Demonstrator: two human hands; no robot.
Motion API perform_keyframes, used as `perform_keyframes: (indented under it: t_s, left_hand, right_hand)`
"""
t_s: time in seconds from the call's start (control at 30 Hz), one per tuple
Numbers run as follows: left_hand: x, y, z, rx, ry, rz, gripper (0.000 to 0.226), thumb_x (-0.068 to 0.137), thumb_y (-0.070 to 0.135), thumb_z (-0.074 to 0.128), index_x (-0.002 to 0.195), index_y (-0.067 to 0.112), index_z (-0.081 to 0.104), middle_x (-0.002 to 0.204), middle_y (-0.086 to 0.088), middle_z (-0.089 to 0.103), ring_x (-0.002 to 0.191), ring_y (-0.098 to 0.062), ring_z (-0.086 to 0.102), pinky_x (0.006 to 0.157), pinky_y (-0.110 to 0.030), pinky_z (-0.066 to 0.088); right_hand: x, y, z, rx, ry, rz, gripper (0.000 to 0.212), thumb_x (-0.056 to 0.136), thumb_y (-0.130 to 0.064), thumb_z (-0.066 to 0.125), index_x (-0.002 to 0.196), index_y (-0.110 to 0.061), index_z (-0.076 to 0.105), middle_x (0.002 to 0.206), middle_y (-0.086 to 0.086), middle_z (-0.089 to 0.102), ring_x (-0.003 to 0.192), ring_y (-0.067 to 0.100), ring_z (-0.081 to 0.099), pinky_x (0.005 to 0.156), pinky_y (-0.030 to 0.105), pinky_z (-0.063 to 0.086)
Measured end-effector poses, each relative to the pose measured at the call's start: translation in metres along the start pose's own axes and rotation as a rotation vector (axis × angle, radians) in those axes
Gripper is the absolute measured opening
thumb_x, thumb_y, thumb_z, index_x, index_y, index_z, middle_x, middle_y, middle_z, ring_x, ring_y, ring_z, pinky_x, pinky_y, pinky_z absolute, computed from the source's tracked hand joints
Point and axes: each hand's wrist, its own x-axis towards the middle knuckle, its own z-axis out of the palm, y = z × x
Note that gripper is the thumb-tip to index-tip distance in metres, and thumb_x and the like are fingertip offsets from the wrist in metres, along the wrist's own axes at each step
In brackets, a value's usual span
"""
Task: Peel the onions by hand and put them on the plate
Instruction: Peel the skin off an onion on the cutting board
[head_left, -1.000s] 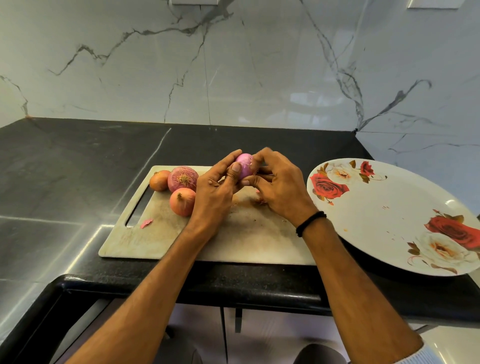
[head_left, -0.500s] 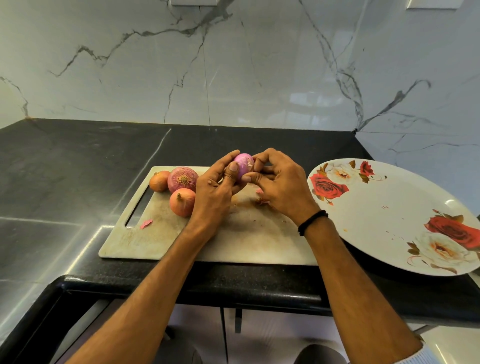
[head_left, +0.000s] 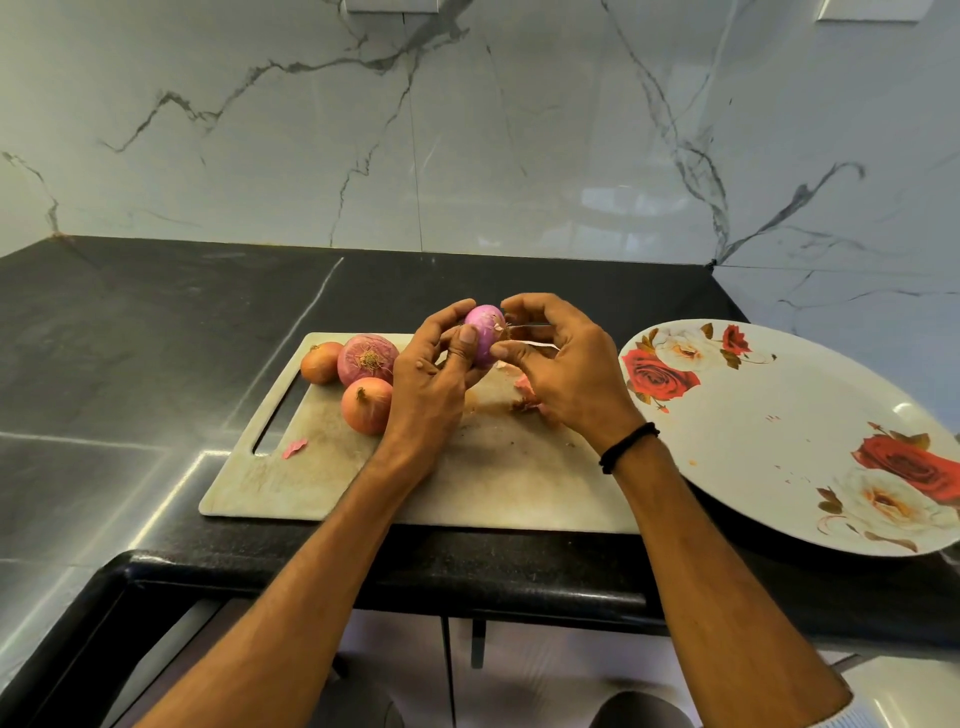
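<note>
The purple onion (head_left: 483, 335) was up in the air over the board (head_left: 322, 478), held between both hands. Much of its skin was off, so it looked smooth and shiny. The left hand (head_left: 426, 384) gripped it from the left, with the thumb on the front and the fingers curled round the back. The right hand (head_left: 561, 374) had curled fingers too, and its thumb and first finger pinched the onion's right end. A black band (head_left: 626, 447) sat on the right wrist.

Under the right hand, some bits of peel (head_left: 524, 397) lay on the board. A pink scrap (head_left: 294, 448) lay near the board's handle slot. At the board's far left corner sat three onions with skin on, close together: a small onion (head_left: 321, 362), a red onion (head_left: 367, 359) and an orange onion (head_left: 366, 405).

The plate (head_left: 779, 441), white with red roses, sat just beside the board on the right. Both lay on the black desk (head_left: 130, 338), below a marble wall (head_left: 467, 130).
</note>
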Motion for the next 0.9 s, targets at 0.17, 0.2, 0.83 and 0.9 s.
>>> perform_keyframes:
  t_s: [0.17,0.2,0.83,0.9]
  left_hand:
    - [-0.0008,0.0004,0.0003,0.046,-0.006,0.029,0.040,0.100,0.025,0.054,0.138,0.014,0.052,0.130,-0.010,0.061,0.115,-0.026,0.066,0.090,-0.042,0.059]
    - [-0.0009,0.0000,0.0001,0.050,-0.007,0.032,0.039,0.100,0.024,0.055,0.138,0.014,0.052,0.129,-0.010,0.061,0.115,-0.026,0.066,0.090,-0.041,0.059]
    - [-0.0015,-0.0003,-0.0009,0.080,-0.004,0.033,0.039,0.099,0.025,0.057,0.137,0.015,0.054,0.126,-0.007,0.062,0.111,-0.024,0.068,0.087,-0.038,0.060]
    - [-0.0013,-0.0006,-0.0015,0.087,-0.001,0.031,0.041,0.099,0.027,0.057,0.137,0.014,0.054,0.127,-0.008,0.062,0.112,-0.025,0.067,0.088,-0.040,0.060]
  right_hand:
    - [-0.0015,-0.0013,0.0018,-0.009,0.018,-0.031,0.033,0.082,-0.018,0.079,0.112,-0.013,0.066,0.110,0.003,0.066,0.094,0.008,0.064,0.079,0.007,0.050]
    - [-0.0015,-0.0010,0.0024,-0.014,0.024,-0.034,0.031,0.083,-0.017,0.079,0.110,-0.012,0.066,0.109,0.003,0.066,0.093,0.008,0.064,0.079,0.006,0.049]
    - [-0.0020,0.0057,0.0074,-0.106,0.047,-0.095,0.013,0.085,-0.011,0.075,0.095,-0.007,0.067,0.100,0.003,0.062,0.086,0.003,0.058,0.077,0.003,0.046]
    - [-0.0026,0.0064,0.0090,-0.137,0.052,-0.120,0.008,0.085,-0.008,0.074,0.088,-0.005,0.068,0.099,0.007,0.063,0.085,0.004,0.057,0.078,0.002,0.045]
